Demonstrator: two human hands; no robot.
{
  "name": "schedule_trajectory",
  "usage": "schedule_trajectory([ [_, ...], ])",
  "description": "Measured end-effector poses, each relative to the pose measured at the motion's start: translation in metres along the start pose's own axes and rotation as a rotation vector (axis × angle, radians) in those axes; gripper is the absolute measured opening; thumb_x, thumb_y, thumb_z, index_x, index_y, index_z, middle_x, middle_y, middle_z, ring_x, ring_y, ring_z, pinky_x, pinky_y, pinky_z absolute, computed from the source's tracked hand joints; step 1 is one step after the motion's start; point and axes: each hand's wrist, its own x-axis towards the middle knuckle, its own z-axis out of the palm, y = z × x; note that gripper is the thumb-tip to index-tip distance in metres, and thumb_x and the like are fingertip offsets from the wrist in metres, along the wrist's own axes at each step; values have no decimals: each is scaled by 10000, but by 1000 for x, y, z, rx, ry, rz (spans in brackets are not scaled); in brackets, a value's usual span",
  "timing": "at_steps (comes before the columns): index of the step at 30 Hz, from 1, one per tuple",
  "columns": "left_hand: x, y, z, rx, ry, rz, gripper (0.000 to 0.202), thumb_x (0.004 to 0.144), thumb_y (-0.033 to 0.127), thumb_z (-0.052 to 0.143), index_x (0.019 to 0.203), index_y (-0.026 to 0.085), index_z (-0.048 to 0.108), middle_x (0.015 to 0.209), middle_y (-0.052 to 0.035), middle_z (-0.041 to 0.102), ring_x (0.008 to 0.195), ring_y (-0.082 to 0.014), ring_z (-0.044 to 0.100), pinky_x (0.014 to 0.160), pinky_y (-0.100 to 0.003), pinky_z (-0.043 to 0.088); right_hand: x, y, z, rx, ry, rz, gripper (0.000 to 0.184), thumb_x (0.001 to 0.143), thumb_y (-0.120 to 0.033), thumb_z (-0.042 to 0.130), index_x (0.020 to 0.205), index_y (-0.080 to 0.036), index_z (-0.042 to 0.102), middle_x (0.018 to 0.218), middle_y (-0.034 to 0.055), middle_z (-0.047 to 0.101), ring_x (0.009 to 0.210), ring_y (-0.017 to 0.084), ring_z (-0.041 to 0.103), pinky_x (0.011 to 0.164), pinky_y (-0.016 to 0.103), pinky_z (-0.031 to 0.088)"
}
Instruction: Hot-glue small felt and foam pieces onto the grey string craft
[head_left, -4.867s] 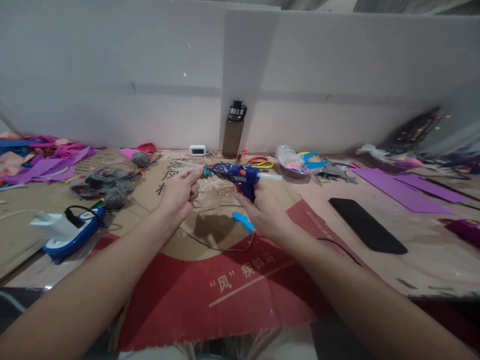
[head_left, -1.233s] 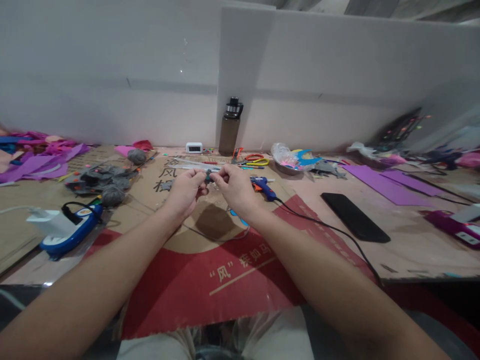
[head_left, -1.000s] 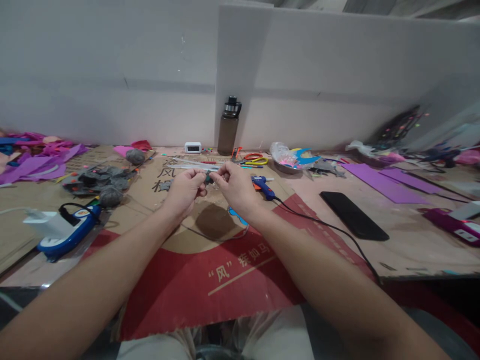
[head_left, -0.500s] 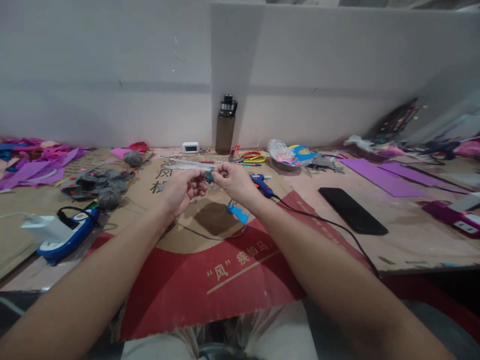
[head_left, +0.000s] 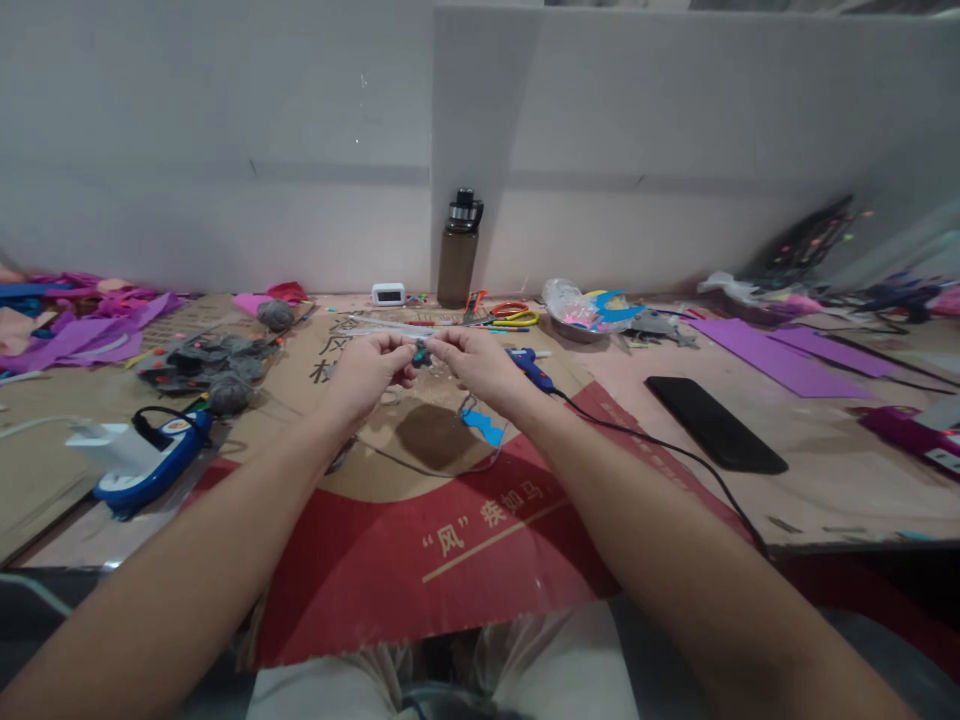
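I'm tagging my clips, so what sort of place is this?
Probably a craft workspace: a glue gun, purple sheets and a ball of gray yarn lie on the table.

The person's bare left forearm and bare right forearm slant inward and forward from the 2 lower corners, wrists nearly straight. The bare left hand pinches with thumb and index finger, its other fingers curled beneath. The bare right hand shows its back, fingers bent, thumb toward the left hand. The 2 sets of fingertips sit close together.
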Motion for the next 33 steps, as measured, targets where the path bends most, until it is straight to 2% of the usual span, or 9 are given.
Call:
schedule_trajectory([
  [4, 0, 1, 1, -33, 17, -13, 103, 750, 149, 614, 647, 150, 611, 506, -13, 560, 423, -95, 498, 431, -201, 387, -2, -2, -1, 34, -20, 50, 193, 808, -335, 526, 814, -159, 605, 558, -68, 399, 516, 77, 332, 524, 222, 282],
  [8, -2, 1, 5, -21, 8, -15, 70, 724, 140, 644, 657, 144, 622, 533, -15, 572, 441, -99, 512, 453, -217, 426, 1, 6, 1, -24, 48, 19, 157, 764, -301, 551, 749, -150, 595, 613, -41, 494, 561, 82, 398, 539, 220, 301],
  [13, 0, 0, 1, 42, -84, -24, 81, 721, 204, 653, 675, 143, 628, 551, -21, 577, 471, -112, 533, 466, -232, 448, 4, 12, 1, -151, 38, -23, 167, 775, -294, 498, 689, -163, 555, 620, -29, 529, 583, 91, 442, 540, 217, 305],
  [17, 0, 7, -7, 106, -178, -47, 158, 696, 277, 674, 758, 132, 661, 678, -63, 635, 603, -152, 600, 513, -254, 472, 0, 6, -2, -340, 15, -20, 166, 780, -263, 484, 680, -161, 570, 608, -22, 540, 562, 90, 436, 538, 224, 288],
  [19, -1, 11, -9, 225, -199, -5, 227, 685, 292, 681, 854, 141, 679, 741, -69, 660, 648, -161, 607, 532, -258, 468, -2, 2, -3, -417, 10, -28, 171, 783, -255, 485, 685, -159, 587, 620, -7, 567, 570, 96, 453, 540, 231, 280],
  [21, -2, 13, -10, 428, -189, 97, 241, 680, 282, 675, 885, 155, 685, 774, -59, 675, 676, -159, 603, 559, -256, 456, -4, 0, -3, -461, -2, -36, 161, 780, -242, 493, 707, -155, 606, 641, 7, 595, 589, 104, 471, 546, 233, 281],
  [25, -2, 10, -8, 790, -149, 303, 118, 693, 237, 624, 776, 172, 679, 698, -16, 661, 643, -137, 573, 599, -251, 428, -6, -2, -3, -499, -30, -18, 138, 770, -198, 504, 733, -149, 628, 667, 22, 624, 608, 108, 490, 564, 230, 299],
  [28, -2, 6, -6, 882, -146, 354, 82, 701, 218, 605, 739, 179, 666, 665, 0, 650, 609, -124, 558, 595, -244, 417, -6, -1, -2, -512, -42, -14, 145, 778, -168, 502, 741, -151, 641, 684, 25, 638, 622, 110, 502, 579, 231, 310],
  [33, -1, 1, -8, 849, -135, 307, 99, 722, 215, 596, 778, 186, 672, 667, 5, 649, 601, -125, 558, 583, -239, 413, -5, 0, 0, -452, -57, -3, 190, 855, -245, 507, 782, -147, 652, 719, 37, 647, 649, 118, 518, 606, 239, 335],
])
